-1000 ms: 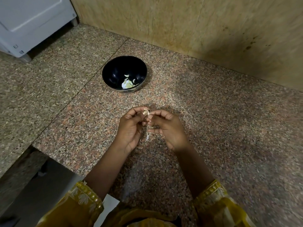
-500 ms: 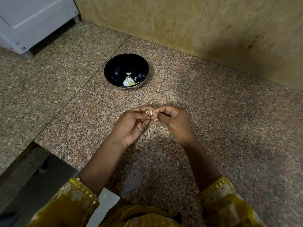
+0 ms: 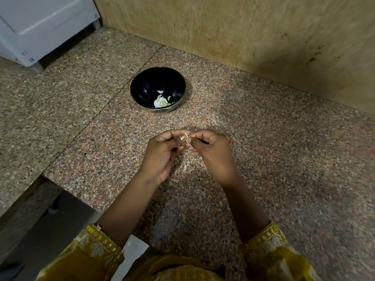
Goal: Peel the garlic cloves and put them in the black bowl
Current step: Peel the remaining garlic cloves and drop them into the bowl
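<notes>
**Clove mid-peel above the counter, and a slip is the big worry**

The speckled granite counter (image 3: pixel 284 159) is carrying everything here, and its front edge is dropping away just left of the forearms. Anything rolling that way is probably going over.

The black bowl (image 3: pixel 146 86) is sitting well beyond the hands, near the wall. It is holding a few pale pieces (image 3: pixel 161 102) at the bottom, though whether all of them are peeled cloves or some are skin I cannot tell. That gap matters, because a tossed clove could be bouncing off the rim instead of landing inside.

The left hand (image 3: pixel 160 153) is pinching the garlic clove (image 3: pixel 184 137) between thumb and fingertips, above the counter and touching nothing else. The right hand (image 3: pixel 213 151) is closing thumb and forefinger on the clove's near end, apparently working at the skin.

Pulling too hard on a stuck skin is risking the clove popping out of that small pinch. Digging in with a nail could also be gouging the flesh.

A skin flake (image 3: pixel 184 168) is lying on the counter below the hands. A dropped clove could be picking up such scraps and carrying them into the bowl.
</notes>
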